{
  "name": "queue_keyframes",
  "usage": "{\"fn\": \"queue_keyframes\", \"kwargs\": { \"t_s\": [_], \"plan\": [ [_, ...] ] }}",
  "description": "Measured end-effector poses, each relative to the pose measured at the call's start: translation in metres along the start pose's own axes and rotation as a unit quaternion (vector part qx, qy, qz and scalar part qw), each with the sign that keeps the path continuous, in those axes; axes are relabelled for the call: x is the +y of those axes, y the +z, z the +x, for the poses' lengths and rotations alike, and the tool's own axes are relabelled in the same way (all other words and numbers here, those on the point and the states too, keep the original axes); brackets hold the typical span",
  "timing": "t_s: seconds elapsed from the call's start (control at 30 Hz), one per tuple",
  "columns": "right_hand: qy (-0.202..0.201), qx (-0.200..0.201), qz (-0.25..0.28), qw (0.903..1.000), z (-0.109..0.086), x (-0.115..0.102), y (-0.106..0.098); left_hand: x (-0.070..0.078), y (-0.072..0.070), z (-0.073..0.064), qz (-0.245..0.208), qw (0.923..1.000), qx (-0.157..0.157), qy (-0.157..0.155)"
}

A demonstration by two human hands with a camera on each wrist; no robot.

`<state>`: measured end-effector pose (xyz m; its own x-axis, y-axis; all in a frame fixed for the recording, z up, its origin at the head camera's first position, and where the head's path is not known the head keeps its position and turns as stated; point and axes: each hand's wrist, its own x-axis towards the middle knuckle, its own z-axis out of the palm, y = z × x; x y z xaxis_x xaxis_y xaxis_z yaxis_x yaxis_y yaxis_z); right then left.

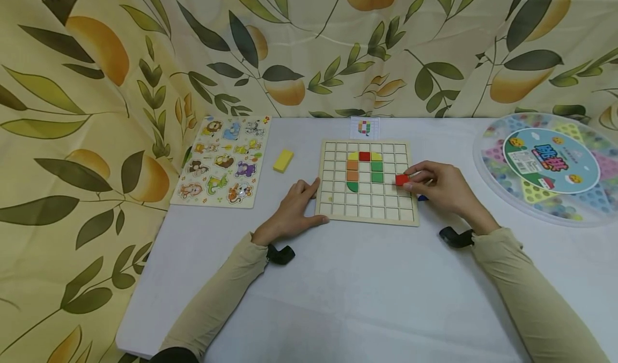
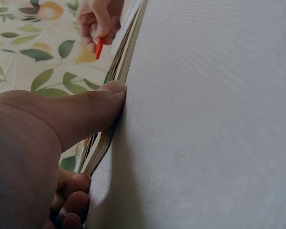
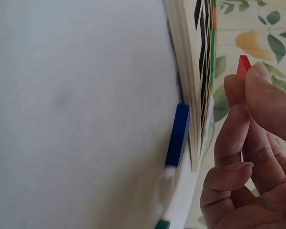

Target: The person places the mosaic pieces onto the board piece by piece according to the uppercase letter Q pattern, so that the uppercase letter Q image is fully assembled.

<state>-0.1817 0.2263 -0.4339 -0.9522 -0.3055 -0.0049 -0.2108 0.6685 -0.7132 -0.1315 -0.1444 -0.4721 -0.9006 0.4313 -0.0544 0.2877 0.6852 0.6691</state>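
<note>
A wooden grid board (image 1: 367,215) lies on the table. Its squares bear a red square tile (image 1: 364,156), yellow corner pieces, orange tiles (image 1: 353,165) and green tiles (image 1: 376,177). My left hand (image 1: 292,213) holds the board's near left corner, thumb along the front edge and fingers at the left side. Between thumb and fingertips, my right hand (image 1: 441,189) pinches a red tile (image 1: 402,180) above the board's right part. Below that hand a blue piece (image 3: 178,136) lies beside the board; a green piece (image 3: 162,224) shows partly in the right wrist view.
Behind the board lies a small pattern card (image 1: 364,128). To the left are a yellow block (image 1: 283,161) and an animal puzzle board (image 1: 222,162). A round, clear-lidded game box (image 1: 550,164) sits at the right. Patterned cloth (image 1: 338,46) hangs along the table's back edge.
</note>
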Motion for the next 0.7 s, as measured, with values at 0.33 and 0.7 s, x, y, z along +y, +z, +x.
{"fn": "queue_keyframes", "kwargs": {
  "t_s": [0.33,0.7],
  "plan": [
    [-0.016,-0.012,0.013,0.9997,0.013,-0.015,0.016,0.0,0.0,-0.001,0.003,1.0,0.001,0.0],
    [-0.024,-0.032,0.016,0.9991,0.023,-0.025,0.031,-0.002,0.0,0.0,0.003,1.0,-0.002,0.002]
  ]
}}
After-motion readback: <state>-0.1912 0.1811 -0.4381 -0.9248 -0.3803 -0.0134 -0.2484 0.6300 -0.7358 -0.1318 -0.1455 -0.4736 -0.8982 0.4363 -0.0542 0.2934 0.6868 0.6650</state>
